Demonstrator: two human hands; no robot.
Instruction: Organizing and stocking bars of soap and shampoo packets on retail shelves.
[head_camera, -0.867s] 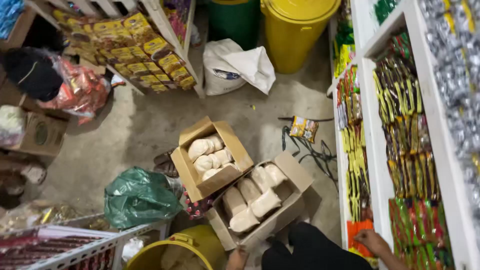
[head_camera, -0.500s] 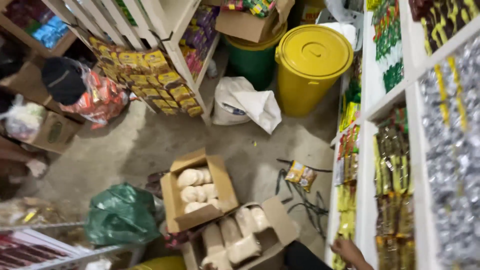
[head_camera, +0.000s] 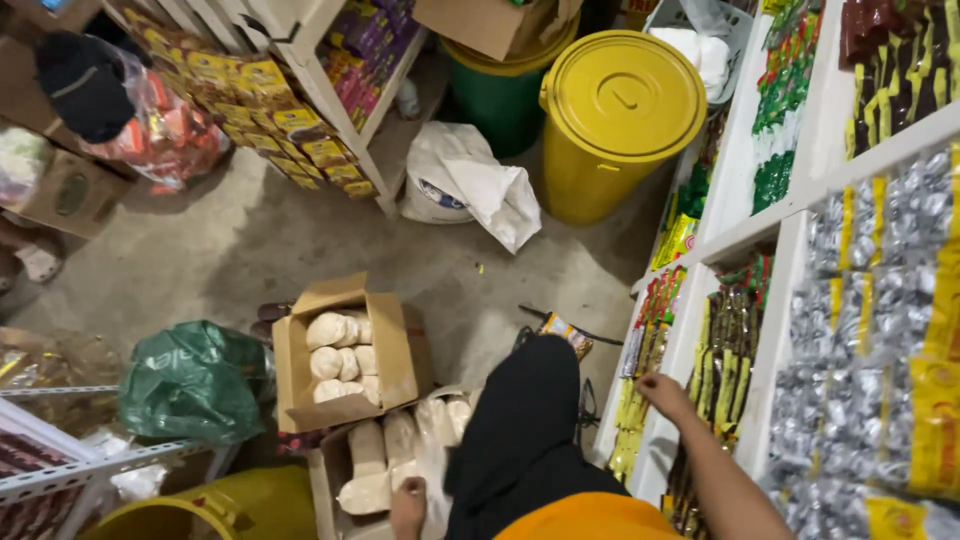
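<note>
My left hand is low at the frame's bottom edge, against the white filled bags in the nearer open cardboard box; its grip is hidden. My right hand reaches to the right and rests with fingers apart on the white shelf edge, among hanging strips of yellow and red sachets. My black trouser leg stands between the two hands. A second open box holding pale round bags sits just beyond.
A yellow lidded bin and a green bin stand at the back, with a white sack beside them. A green plastic bag lies left. Stocked shelves line both sides. A yellow bucket is near my feet.
The view has tilted up and moved closer. My right hand has risen from low by the floor to the shelf edge, and my left hand has come into view at the lower box.
</note>
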